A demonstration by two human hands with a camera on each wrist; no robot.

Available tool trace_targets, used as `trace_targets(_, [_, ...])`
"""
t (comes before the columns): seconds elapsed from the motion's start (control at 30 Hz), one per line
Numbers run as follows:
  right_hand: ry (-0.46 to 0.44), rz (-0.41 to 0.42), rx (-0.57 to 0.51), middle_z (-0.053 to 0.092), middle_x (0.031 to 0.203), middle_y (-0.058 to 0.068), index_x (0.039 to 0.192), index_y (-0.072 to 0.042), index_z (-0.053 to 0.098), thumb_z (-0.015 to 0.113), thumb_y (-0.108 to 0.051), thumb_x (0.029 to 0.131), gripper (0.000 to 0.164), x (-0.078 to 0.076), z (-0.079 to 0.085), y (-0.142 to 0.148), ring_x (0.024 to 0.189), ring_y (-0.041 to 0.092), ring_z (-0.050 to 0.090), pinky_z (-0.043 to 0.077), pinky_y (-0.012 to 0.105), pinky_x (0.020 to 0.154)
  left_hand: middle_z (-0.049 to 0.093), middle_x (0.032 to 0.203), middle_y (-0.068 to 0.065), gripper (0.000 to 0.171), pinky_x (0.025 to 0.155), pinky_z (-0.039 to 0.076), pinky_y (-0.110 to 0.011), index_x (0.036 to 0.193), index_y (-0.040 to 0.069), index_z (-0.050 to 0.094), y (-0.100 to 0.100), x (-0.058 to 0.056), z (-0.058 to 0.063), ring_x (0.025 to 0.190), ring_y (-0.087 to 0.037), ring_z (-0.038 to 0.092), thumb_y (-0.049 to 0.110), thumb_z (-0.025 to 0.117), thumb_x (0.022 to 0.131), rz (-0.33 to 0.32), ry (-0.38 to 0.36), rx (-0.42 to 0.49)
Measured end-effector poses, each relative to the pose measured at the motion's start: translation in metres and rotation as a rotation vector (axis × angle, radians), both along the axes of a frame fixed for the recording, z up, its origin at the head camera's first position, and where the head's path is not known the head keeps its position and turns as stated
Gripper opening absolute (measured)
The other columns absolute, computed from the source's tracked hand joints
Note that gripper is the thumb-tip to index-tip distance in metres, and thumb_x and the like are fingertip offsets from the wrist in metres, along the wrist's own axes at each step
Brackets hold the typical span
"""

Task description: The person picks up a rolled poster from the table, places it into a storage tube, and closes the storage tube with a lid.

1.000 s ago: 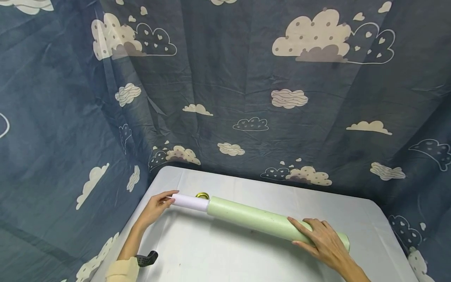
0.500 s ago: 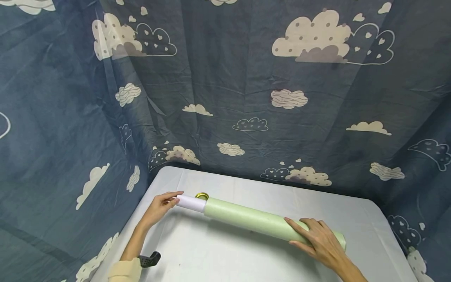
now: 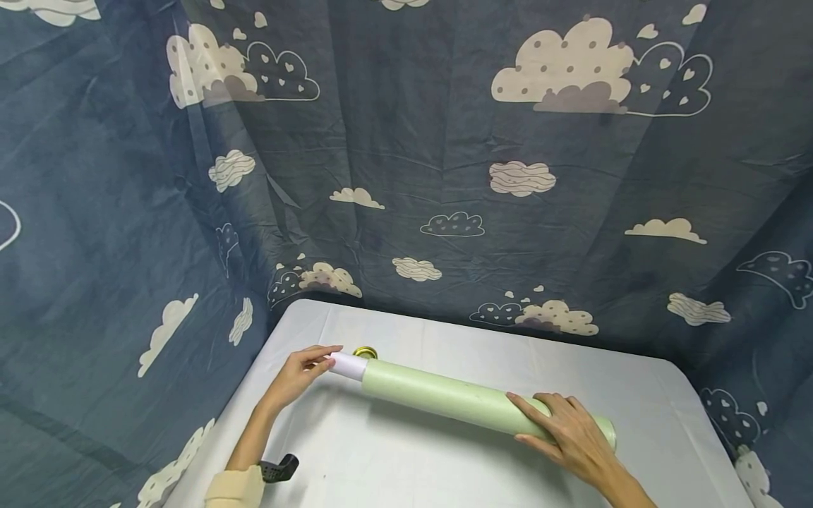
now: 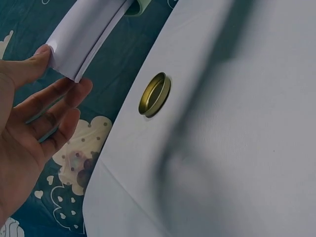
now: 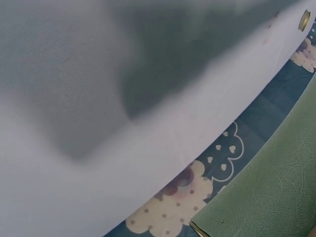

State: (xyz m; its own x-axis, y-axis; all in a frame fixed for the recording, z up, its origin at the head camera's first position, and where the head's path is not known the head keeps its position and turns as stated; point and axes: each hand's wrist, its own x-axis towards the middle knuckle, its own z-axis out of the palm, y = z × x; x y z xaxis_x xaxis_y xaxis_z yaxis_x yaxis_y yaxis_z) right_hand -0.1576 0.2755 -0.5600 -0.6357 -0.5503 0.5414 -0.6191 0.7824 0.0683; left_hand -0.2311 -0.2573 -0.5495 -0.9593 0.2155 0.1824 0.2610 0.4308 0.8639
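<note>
Right fingers [image 3: 530, 411] clasp tube [image 3: 438, 395], left fingers [image 4: 71, 98] pinch paper [image 3: 349, 366] jutting toward ten o'clock: likely light, easily creased, best held by rim.

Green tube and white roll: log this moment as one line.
left hand: pinches white roll | right hand: holds green tube | white roll: partly inside green tube | gold lid: on table

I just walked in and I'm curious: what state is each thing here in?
Green tube: left end uncapped
White paper: rolled up, partly inside the green tube
Gold lid: off, lying on the table
Left hand: pinches the white paper
Right hand: grips the green tube
</note>
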Motion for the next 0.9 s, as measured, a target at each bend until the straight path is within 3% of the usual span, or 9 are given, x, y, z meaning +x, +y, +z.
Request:
trace_targets(0.3, [0.043, 0.019, -0.011, 0.07, 0.102, 0.004, 0.147, -0.035, 0.058, 0.06, -0.068, 0.094, 0.063, -0.002, 0.002, -0.002, 0.086, 0.018, 0.066, 0.053, 0.042, 0.071, 0.075, 0.122, -0.01, 0.032, 0.085, 0.054, -0.022, 0.13, 0.01, 0.073, 0.011, 0.001, 0.004, 0.103, -0.008, 0.064, 0.021, 0.07, 0.1, -0.037, 0.044, 0.0])
trace_targets(0.5, [0.051, 0.028, -0.018, 0.07, 0.103, 0.004, 0.147, -0.034, 0.059, 0.054, -0.07, 0.096, 0.062, -0.003, 0.001, -0.003, 0.086, 0.018, 0.066, 0.053, 0.041, 0.071, 0.076, 0.118, -0.009, 0.031, 0.083, 0.053, -0.022, 0.127, 0.008, 0.075, 0.017, 0.001, 0.005, 0.103, -0.008, 0.064, 0.019, 0.072, 0.098, -0.072, 0.065, 0.013])
trace_targets(0.7, [0.051, 0.03, -0.022, 0.071, 0.103, 0.004, 0.147, -0.035, 0.059, 0.055, -0.069, 0.096, 0.062, -0.004, 0.002, -0.005, 0.086, 0.018, 0.067, 0.052, 0.041, 0.071, 0.076, 0.116, -0.009, 0.031, 0.082, 0.053, -0.021, 0.126, 0.01, 0.075, 0.022, 0.001, 0.004, 0.1, -0.006, 0.064, 0.019, 0.073, 0.097, -0.087, 0.065, 0.015])
trace_targets(0.9, [0.056, 0.036, -0.025, 0.07, 0.102, 0.004, 0.147, -0.035, 0.058, 0.056, -0.069, 0.096, 0.062, -0.003, 0.0, -0.008, 0.084, 0.019, 0.066, 0.052, 0.041, 0.07, 0.076, 0.118, -0.01, 0.032, 0.082, 0.053, -0.022, 0.128, 0.006, 0.074, 0.027, 0.003, 0.006, 0.101, -0.006, 0.064, 0.017, 0.072, 0.098, -0.116, 0.068, 0.018])
